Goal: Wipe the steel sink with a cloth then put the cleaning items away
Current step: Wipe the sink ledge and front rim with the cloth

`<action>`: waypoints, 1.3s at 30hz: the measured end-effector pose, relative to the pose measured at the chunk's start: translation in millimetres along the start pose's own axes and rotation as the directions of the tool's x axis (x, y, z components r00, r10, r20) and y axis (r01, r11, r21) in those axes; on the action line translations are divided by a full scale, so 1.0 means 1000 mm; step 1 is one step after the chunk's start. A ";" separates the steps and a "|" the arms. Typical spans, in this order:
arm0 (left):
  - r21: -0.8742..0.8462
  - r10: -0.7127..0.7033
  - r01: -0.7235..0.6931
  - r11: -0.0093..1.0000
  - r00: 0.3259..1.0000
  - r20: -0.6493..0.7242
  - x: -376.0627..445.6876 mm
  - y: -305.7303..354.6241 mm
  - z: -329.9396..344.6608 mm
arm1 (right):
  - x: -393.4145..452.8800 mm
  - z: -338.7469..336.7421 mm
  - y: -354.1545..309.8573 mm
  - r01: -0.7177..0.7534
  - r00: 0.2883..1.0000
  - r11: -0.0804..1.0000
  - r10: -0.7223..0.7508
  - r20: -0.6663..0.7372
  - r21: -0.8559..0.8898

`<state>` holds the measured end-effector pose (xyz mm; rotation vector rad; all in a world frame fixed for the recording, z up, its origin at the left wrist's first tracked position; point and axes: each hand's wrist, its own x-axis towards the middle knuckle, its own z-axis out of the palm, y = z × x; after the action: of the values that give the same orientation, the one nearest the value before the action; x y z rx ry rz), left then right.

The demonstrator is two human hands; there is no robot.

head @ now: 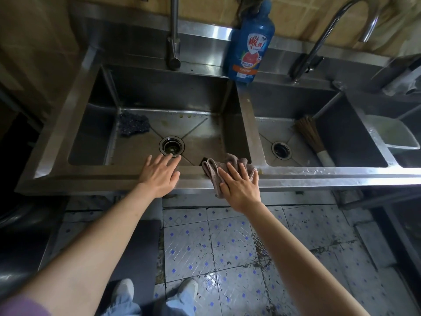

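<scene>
On the front rim of the steel sink [127, 179], just where the divider between the two basins meets it, we are pressing a crumpled pinkish-grey cloth [213, 171] flat with our right hand [239, 185], fingers straight and spread rather than curled around it; part of the cloth is drooping over the outer edge and part is bunching toward the left basin. Our left hand [159, 173] is resting open on the same rim just beside it, fingertips reaching over the lip toward the drain [171, 146], holding nothing. We are judging this to be the wiping step, with the rim being worked and the basins probably not finished, since brownish staining is showing on the left basin floor. The next move is likely calling for us to sweep the cloth along the rim or down into the basin, keeping pressure even so it is not slipping off the edge. Looking into the containers, the left basin is holding a dark scouring pad [134, 123] in its far left corner, while the right basin is holding a bristle brush [313, 139] lying beside its drain. Behind the divider a blue detergent bottle [249, 42] is standing upright on the back ledge, waiting to be put away.
</scene>
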<state>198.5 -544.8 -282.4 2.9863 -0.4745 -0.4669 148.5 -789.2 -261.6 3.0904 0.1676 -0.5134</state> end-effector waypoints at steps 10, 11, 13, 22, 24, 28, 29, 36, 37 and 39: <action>-0.056 0.029 -0.031 0.998 0.999 -0.027 0.016 0.041 -0.005 | -0.003 0.005 0.031 -0.079 0.997 0.996 0.079 -0.014 0.029; -0.049 0.028 -0.030 0.998 0.999 -0.027 0.017 0.044 -0.006 | -0.003 0.005 0.034 -0.079 0.997 0.996 0.079 -0.014 0.030; -0.036 0.025 -0.026 0.999 0.999 -0.024 0.019 0.047 -0.007 | -0.004 0.005 0.043 -0.058 0.998 0.998 0.058 -0.020 0.024; -0.046 0.030 -0.032 0.998 0.999 -0.031 0.025 0.064 -0.006 | -0.002 -0.016 0.047 0.042 0.978 0.996 -0.025 -0.209 0.074; -0.042 0.043 -0.044 0.998 0.999 -0.027 0.026 0.067 -0.006 | -0.002 -0.016 0.038 -0.108 0.961 0.974 0.153 -0.229 0.198; -0.051 0.066 -0.066 0.997 0.998 -0.005 0.034 0.072 -0.010 | 0.003 -0.006 0.036 -0.319 0.926 0.905 0.361 -0.111 0.283; -0.042 0.082 -0.082 0.996 0.997 0.002 0.037 0.073 -0.012 | 0.003 -0.005 0.038 -0.314 0.928 0.907 0.356 -0.114 0.279; -0.090 0.281 -0.277 0.957 0.959 0.035 0.054 0.103 -0.022 | -0.003 -0.001 0.054 -0.288 0.949 0.927 0.310 -0.059 0.240; -0.098 0.310 -0.306 0.947 0.950 0.037 0.056 0.108 -0.022 | -0.004 0.000 0.057 -0.285 0.951 0.932 0.304 -0.052 0.224; -0.101 0.354 -0.350 0.931 0.935 0.027 0.059 0.115 -0.022 | -0.004 0.001 0.062 -0.277 0.953 0.936 0.297 -0.064 0.218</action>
<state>225.1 -672.1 -263.7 2.7176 -0.9420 -0.5039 150.4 -851.1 -262.4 3.2561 -0.3585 -0.3931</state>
